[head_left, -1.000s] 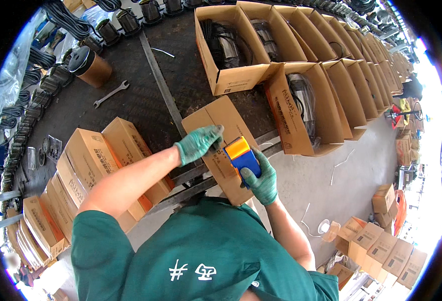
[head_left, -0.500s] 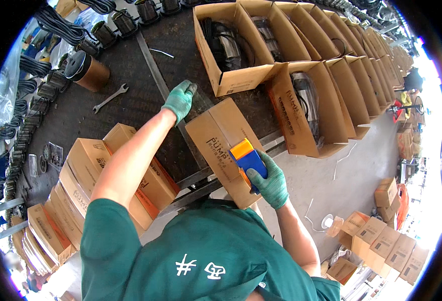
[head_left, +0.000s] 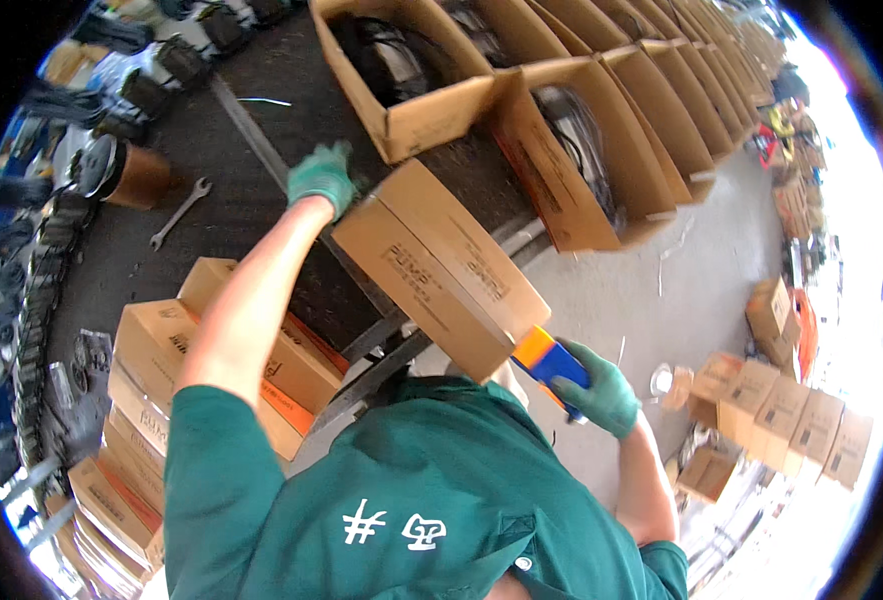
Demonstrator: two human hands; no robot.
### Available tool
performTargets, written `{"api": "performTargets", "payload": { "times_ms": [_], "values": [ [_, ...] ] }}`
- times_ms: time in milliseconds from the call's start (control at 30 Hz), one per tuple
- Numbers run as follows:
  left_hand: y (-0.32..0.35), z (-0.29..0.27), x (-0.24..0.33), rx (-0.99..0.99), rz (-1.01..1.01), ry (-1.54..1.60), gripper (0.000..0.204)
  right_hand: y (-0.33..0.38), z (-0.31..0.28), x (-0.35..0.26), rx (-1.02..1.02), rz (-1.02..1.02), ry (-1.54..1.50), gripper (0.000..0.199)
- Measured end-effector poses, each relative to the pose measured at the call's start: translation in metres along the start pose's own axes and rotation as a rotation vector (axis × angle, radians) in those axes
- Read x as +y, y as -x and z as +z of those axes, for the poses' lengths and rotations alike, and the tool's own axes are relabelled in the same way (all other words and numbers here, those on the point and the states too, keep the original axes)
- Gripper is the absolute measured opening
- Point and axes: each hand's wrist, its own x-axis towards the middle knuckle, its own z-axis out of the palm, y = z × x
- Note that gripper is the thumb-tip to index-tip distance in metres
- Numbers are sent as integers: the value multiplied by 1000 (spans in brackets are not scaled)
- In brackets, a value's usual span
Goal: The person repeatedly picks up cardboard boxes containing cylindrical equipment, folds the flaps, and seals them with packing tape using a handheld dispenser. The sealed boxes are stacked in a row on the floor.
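Observation:
A closed cardboard carton (head_left: 439,262) lies slantwise over the near edge of the dark worktable (head_left: 236,220), its top flaps meeting at a long seam. My gloved right hand (head_left: 603,392) is closed round a blue and orange tape dispenser (head_left: 553,368). The dispenser's orange end is at the carton's near right end; whether it touches there I cannot tell. By the carton's far left corner is my gloved left hand (head_left: 321,182), its fingers smeared by motion.
Open cartons (head_left: 571,150) with wrapped pumps stand in rows at the far right. Closed cartons (head_left: 151,345) are stacked at the left. A wrench (head_left: 181,213) and a copper-brown cylinder (head_left: 141,178) lie farther back. More boxes (head_left: 776,405) sit on the floor at right.
My right hand has carried the tape dispenser from the carton's top to beyond its near right end. The view has shifted, and the carton is turned a little. My left hand has moved and blurred.

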Motion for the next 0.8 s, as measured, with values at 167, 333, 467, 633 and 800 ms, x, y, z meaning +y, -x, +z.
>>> {"api": "performTargets", "payload": {
  "times_ms": [167, 333, 467, 633, 800],
  "values": [
    [77, 13, 111, -4, 1051, 72, 49, 49, -12, 59, 44, 158, 18, 68],
    [152, 41, 208, -228, 1085, -96, 77, -1, 16, 67, 53, 163, 215, 69],
    [171, 58, 240, -295, 974, -229, 73, -61, 83, 78, 328, -192, 546, 51],
    [167, 64, 233, -275, 1019, -114, 68, -106, 96, 118, 434, -177, 248, 44],
    [82, 29, 167, -42, 877, -45, 41, -173, 89, 162, 430, -290, -312, 38]
  ]
}}
